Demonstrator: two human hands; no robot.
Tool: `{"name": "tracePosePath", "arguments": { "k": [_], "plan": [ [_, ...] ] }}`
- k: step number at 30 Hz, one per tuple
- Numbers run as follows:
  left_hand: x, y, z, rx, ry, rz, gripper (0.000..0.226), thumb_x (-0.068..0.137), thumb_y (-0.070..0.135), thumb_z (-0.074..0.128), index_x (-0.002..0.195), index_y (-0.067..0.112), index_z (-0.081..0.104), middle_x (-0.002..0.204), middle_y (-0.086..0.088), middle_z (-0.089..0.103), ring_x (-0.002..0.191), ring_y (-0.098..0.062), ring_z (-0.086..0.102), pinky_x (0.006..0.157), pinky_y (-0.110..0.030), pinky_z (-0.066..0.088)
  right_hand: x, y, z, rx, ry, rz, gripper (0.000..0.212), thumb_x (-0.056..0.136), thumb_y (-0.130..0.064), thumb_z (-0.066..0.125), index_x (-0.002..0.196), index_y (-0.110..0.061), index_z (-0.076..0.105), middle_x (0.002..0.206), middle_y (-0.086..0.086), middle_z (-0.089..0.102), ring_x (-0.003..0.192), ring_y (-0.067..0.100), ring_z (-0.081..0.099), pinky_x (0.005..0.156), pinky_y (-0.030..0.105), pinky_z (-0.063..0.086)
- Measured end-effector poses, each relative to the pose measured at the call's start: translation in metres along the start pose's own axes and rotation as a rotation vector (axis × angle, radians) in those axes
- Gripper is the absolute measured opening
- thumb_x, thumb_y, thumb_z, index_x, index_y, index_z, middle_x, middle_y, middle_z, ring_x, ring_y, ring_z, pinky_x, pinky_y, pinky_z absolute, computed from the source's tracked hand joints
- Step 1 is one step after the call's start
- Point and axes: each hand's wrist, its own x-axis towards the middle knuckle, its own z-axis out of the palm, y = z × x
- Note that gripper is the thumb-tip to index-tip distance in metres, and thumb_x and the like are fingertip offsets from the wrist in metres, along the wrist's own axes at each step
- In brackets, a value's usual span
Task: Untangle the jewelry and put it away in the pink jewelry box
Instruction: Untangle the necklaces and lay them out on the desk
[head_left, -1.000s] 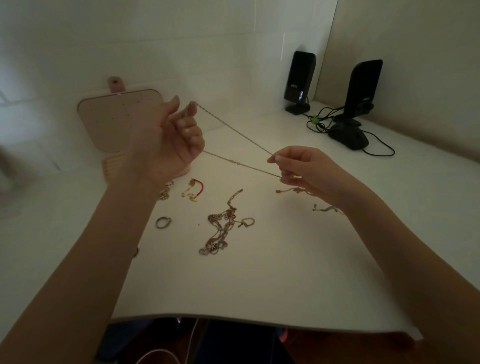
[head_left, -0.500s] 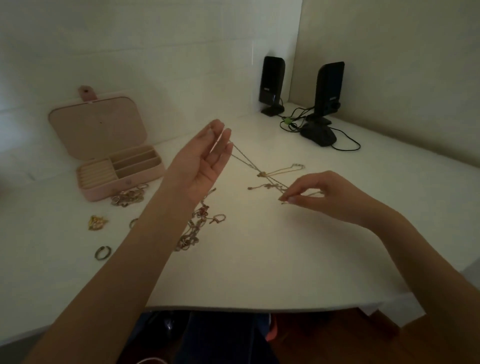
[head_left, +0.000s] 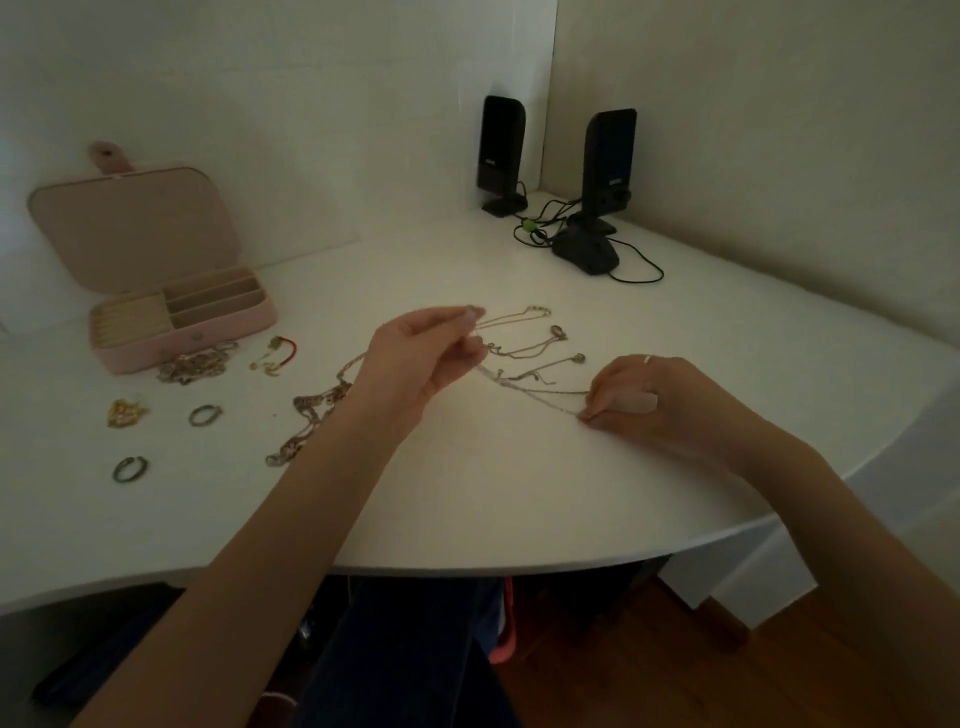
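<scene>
Left hand (head_left: 415, 358) and right hand (head_left: 644, 397) each pinch a thin chain (head_left: 535, 392) stretched between them, right of open pink jewelry box (head_left: 156, 291); rings (head_left: 205, 414), tangled jewelry beside box.

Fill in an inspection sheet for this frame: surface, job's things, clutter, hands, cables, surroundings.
Surface: white table with a curved front edge, dimly lit.
Job's things: pink jewelry box open at far left, lid up, compartments look empty; thin chain stretched between both hands; tangled chains lying beyond it; chain heap against the box; long linked chain; red-corded piece; gold piece; two rings.
Clutter: nothing seen.
Hands: left hand pinches the thin chain, raised; right hand pinches its other end low by the table.
Cables: black cables around the speakers' bases.
Surroundings: two black speakers in the wall corner; wooden floor below.
</scene>
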Motion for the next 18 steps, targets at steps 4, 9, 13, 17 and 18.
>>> {"name": "tracePosePath", "arguments": {
  "k": [4,9,13,17,18],
  "plan": [
    [-0.004,-0.010,-0.008,0.404,0.017,-0.009,0.004,0.081,0.002,0.068,0.084,0.001,0.068,0.070,-0.006,0.065,0.057,-0.009,0.064,0.056,-0.016,0.053,-0.001,0.009,-0.006,0.105,0.026,0.105,0.007,0.076,-0.014,0.077,0.078,-0.020,0.073,0.087,-0.007,0.069,0.086,0.005,0.063,0.082,0.014,0.046],
    [-0.004,-0.012,-0.015,0.792,-0.011,-0.064,0.014,0.070,0.006,0.079,0.078,0.002,0.068,0.062,-0.003,0.068,0.049,-0.008,0.061,0.046,-0.015,0.048,0.000,0.018,-0.007,0.178,0.052,0.151,0.013,0.077,-0.010,0.075,0.080,-0.023,0.073,0.086,-0.006,0.071,0.082,0.006,0.066,0.080,0.015,0.048],
    [0.001,-0.007,-0.016,1.204,0.011,0.044,0.025,0.062,0.021,0.085,0.070,0.017,0.062,0.071,0.004,0.066,0.059,-0.006,0.056,0.047,-0.014,0.041,0.005,0.016,-0.008,0.191,0.051,0.189,0.014,0.080,-0.009,0.072,0.083,-0.022,0.073,0.089,-0.007,0.072,0.082,0.003,0.065,0.080,0.009,0.046],
    [0.003,-0.011,-0.017,1.200,0.000,0.086,0.025,0.065,0.022,0.082,0.072,0.021,0.058,0.080,0.005,0.065,0.063,-0.003,0.054,0.049,-0.011,0.037,0.009,0.013,-0.002,0.066,0.095,0.191,0.025,0.085,-0.008,0.065,0.088,-0.033,0.070,0.096,-0.012,0.066,0.088,0.001,0.060,0.079,0.010,0.044],
    [0.002,-0.014,-0.018,1.188,0.012,0.142,0.022,0.069,0.023,0.079,0.076,0.022,0.058,0.086,0.004,0.065,0.067,-0.004,0.055,0.054,-0.012,0.038,0.009,0.011,0.001,0.055,0.127,0.186,0.026,0.086,-0.009,0.063,0.092,-0.033,0.069,0.100,-0.012,0.065,0.092,0.001,0.059,0.080,0.010,0.043]
  ]
}}
